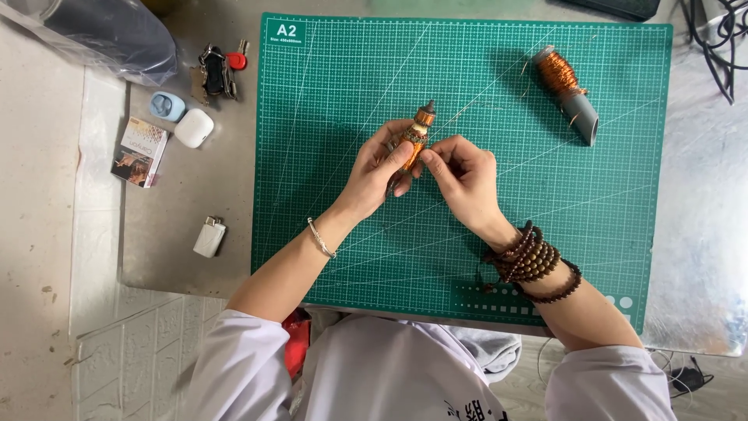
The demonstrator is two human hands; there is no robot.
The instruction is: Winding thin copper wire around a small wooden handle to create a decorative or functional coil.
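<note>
Your left hand (378, 175) is closed around a small copper-wound coil piece (417, 134), thumb pressed on its orange winding and fingers wrapped behind it, so the piece is clamped in that hand and held above the middle of the green cutting mat (327, 156). Its brown tip points up and away from you, tilted a little to the right. Your right hand (463, 179) sits just beside it, thumb and forefinger pinched together at the right side of the winding; whether they hold a strand of fine wire is too small to tell. A thin silver bangle (321, 238) rings your left wrist and wooden bead bracelets (534, 261) wrap your right.

At the mat's far right corner lies a grey tube wound with copper wire (567, 90), well apart from your hands. Off the mat to the left, on the grey table (171, 249), you have a bunch of keys (218, 70), a light blue earbud case (166, 105), a white earbud case (193, 127), a small printed box (140, 152) and, nearer you, a white lighter-shaped object (209, 236). Black cables (721, 39) trail at the top right
</note>
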